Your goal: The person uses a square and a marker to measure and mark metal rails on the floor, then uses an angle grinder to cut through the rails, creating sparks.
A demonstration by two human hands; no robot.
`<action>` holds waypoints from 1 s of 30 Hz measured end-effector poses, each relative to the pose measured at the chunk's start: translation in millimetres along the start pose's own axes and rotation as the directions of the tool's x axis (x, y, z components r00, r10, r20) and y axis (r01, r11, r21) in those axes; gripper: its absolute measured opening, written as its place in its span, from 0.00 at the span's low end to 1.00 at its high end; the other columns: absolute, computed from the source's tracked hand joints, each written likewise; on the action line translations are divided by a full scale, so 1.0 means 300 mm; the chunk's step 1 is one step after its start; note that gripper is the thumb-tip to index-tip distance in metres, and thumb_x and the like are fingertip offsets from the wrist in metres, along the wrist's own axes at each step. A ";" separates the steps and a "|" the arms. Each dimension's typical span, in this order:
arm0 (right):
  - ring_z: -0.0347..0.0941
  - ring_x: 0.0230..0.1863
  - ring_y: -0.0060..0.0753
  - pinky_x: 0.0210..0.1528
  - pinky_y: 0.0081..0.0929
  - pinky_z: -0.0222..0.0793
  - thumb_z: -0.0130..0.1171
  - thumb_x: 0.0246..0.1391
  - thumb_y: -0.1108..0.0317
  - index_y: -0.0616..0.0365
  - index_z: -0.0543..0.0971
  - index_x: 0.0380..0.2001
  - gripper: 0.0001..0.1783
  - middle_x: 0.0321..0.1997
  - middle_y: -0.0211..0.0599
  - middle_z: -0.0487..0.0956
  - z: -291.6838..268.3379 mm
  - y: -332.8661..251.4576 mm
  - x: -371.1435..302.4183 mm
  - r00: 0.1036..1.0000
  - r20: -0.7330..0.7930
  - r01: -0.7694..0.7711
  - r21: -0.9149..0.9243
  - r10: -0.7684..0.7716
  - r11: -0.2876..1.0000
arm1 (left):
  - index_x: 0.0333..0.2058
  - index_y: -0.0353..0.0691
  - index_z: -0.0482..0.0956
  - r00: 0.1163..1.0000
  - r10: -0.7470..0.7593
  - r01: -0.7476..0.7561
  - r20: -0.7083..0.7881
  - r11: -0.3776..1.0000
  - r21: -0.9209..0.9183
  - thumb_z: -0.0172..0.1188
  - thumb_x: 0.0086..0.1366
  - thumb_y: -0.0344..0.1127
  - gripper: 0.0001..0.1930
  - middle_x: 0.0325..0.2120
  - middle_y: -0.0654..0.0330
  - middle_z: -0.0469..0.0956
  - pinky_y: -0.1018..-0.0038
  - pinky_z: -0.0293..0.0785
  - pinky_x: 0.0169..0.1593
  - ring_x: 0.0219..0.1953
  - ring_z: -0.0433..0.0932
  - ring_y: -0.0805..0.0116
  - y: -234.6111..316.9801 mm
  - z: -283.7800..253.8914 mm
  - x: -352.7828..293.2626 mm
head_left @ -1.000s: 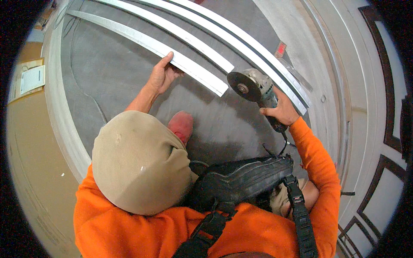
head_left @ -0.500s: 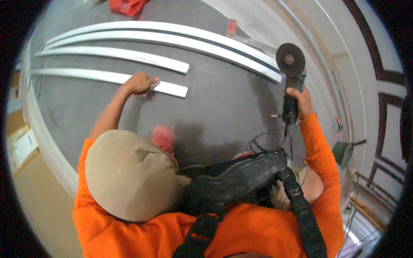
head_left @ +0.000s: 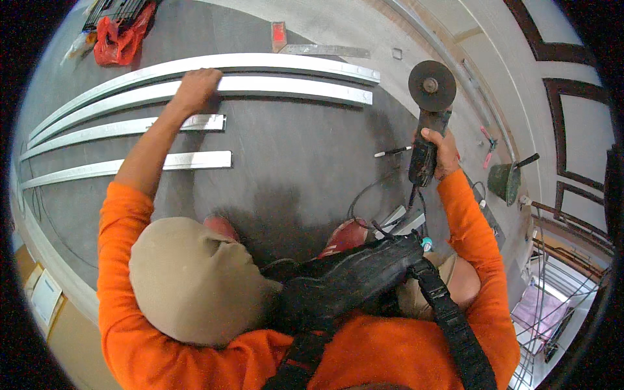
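My right hand [head_left: 443,153] is wrapped around the body of an angle grinder [head_left: 426,146]. Its dark disc [head_left: 432,86] points away from me, and its cord trails back toward my knees. Farther left, my left hand [head_left: 197,92] has its fingers curled over a long pale metal channel [head_left: 292,86], second from the back; the fingertips are partly hidden. Behind that lies another long channel [head_left: 279,62]. Two shorter channels, the middle one [head_left: 208,123] and the nearest one [head_left: 198,160], lie closer to me on the grey floor.
A red plastic bag [head_left: 117,44] lies at the far left. Past the channels is a try square [head_left: 325,51] with a red handle. Beside the grinder lie a marker [head_left: 393,152], pink-handled pliers [head_left: 488,148] and a dark green container [head_left: 504,182]. A black bag [head_left: 344,276] hangs at my lap.
My left hand has moved from the nearest short channel to the second long one at the back. The view has shifted right. The grinder remains in my right hand.
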State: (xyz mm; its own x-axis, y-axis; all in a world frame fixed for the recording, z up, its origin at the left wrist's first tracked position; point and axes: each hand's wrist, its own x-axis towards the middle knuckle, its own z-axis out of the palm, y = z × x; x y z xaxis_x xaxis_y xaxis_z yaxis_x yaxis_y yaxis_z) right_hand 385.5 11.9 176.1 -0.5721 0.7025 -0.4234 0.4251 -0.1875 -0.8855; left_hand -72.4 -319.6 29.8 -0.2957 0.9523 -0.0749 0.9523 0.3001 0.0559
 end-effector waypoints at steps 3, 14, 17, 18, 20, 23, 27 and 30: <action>0.78 0.31 0.33 0.35 0.31 0.75 0.66 0.45 0.59 0.59 0.72 0.42 0.24 0.32 0.38 0.79 0.037 0.018 0.029 0.999 -0.017 0.038 -0.006 -0.038 0.999 | 0.49 0.41 0.71 0.989 -0.126 0.131 -0.077 0.989 0.071 0.62 0.55 0.29 0.21 0.47 0.51 0.75 0.56 0.68 0.54 0.54 0.73 0.50 -0.094 -0.069 -0.186; 0.77 0.33 0.32 0.39 0.30 0.74 0.67 0.44 0.57 0.60 0.72 0.43 0.26 0.34 0.38 0.79 0.276 -0.098 0.128 0.934 0.356 0.081 -0.127 -0.031 0.989 | 0.56 0.44 0.71 0.853 -0.518 0.521 -0.069 0.833 0.187 0.52 0.55 0.18 0.28 0.55 0.56 0.74 0.61 0.68 0.60 0.60 0.69 0.54 -0.274 -0.173 -0.836; 0.77 0.34 0.32 0.39 0.30 0.73 0.67 0.44 0.57 0.60 0.72 0.44 0.26 0.34 0.37 0.78 0.339 -0.140 0.105 0.909 0.412 0.143 -0.179 -0.058 0.973 | 0.60 0.35 0.65 0.632 -0.721 0.737 -0.285 0.673 -0.067 0.59 0.57 0.27 0.30 0.56 0.46 0.71 0.60 0.67 0.61 0.60 0.69 0.50 -0.155 -0.141 -0.874; 0.77 0.34 0.32 0.39 0.30 0.73 0.67 0.44 0.57 0.60 0.72 0.44 0.26 0.34 0.36 0.78 0.354 -0.151 0.097 0.901 0.431 0.148 -0.200 -0.049 0.969 | 0.60 0.32 0.64 0.469 -0.832 0.799 -0.296 0.542 -0.259 0.62 0.57 0.31 0.31 0.56 0.43 0.71 0.59 0.67 0.60 0.60 0.69 0.50 -0.104 -0.122 -0.874; 0.76 0.34 0.31 0.39 0.30 0.73 0.67 0.44 0.57 0.60 0.72 0.44 0.26 0.34 0.35 0.78 0.371 -0.173 0.083 0.894 0.446 0.161 -0.240 -0.039 0.957 | 0.58 0.22 0.62 0.126 -0.988 0.669 0.087 0.020 -0.743 0.70 0.55 0.48 0.42 0.54 0.36 0.70 0.57 0.68 0.59 0.57 0.72 0.48 0.011 -0.106 -0.839; 0.76 0.34 0.29 0.39 0.29 0.72 0.67 0.44 0.58 0.59 0.72 0.45 0.26 0.34 0.34 0.77 0.412 -0.180 0.069 0.878 0.477 0.178 -0.282 -0.022 0.943 | 0.53 0.24 0.69 0.235 -0.704 0.407 0.671 -0.555 -0.725 0.68 0.56 0.59 0.42 0.50 0.44 0.72 0.61 0.80 0.38 0.47 0.76 0.55 0.281 -0.143 -0.788; 0.75 0.34 0.28 0.40 0.27 0.72 0.67 0.43 0.61 0.59 0.72 0.45 0.26 0.35 0.32 0.77 0.465 -0.168 0.069 0.861 0.508 0.183 -0.324 0.008 0.928 | 0.48 0.30 0.74 0.434 -0.549 0.276 0.714 -0.673 -0.686 0.68 0.59 0.53 0.31 0.45 0.53 0.76 0.56 0.81 0.43 0.46 0.77 0.60 0.453 -0.069 -0.705; 0.75 0.34 0.27 0.40 0.27 0.72 0.67 0.43 0.63 0.60 0.72 0.45 0.26 0.35 0.32 0.77 0.485 -0.165 0.043 0.842 0.539 0.241 -0.343 -0.020 0.908 | 0.48 0.31 0.73 0.525 -0.535 0.155 0.662 -0.704 -0.693 0.67 0.61 0.45 0.26 0.48 0.53 0.74 0.54 0.77 0.52 0.50 0.74 0.61 0.446 -0.059 -0.683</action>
State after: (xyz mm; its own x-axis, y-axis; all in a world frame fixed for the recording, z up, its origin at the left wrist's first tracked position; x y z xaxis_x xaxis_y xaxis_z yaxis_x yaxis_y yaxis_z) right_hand 254.9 -69.6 186.6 -0.8686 0.2248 -0.4417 0.4882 0.2347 -0.8406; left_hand 114.3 -473.7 70.1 -0.6149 0.3032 -0.7279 -0.7689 -0.0259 0.6388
